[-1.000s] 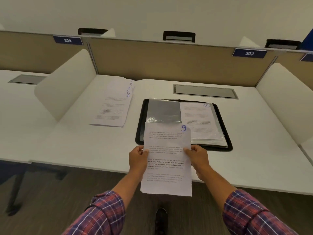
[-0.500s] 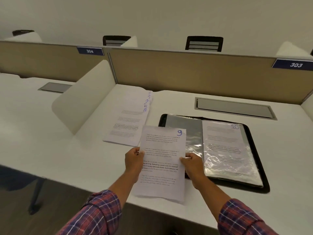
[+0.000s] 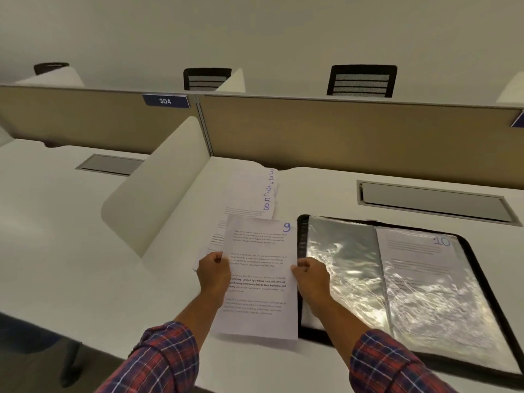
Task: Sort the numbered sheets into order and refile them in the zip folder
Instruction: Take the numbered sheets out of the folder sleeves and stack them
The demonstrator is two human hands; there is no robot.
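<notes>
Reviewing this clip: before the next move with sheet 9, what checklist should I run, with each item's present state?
1. Grip on sheet 9: ok; the left hand and the right hand pinch its side edges.
2. Number legible: ok; a 9 in the top right corner.
3. Pile within reach: ok; it lies fanned just beyond the sheet, left of the zip folder.
4. Pile in order: not ok; the corners read 3, 2, then 5, 8, and those between are unclear.
5. Zip folder open: ok; sheet 10 sits in its right sleeve.
6. All sheets present: cannot tell.
</notes>
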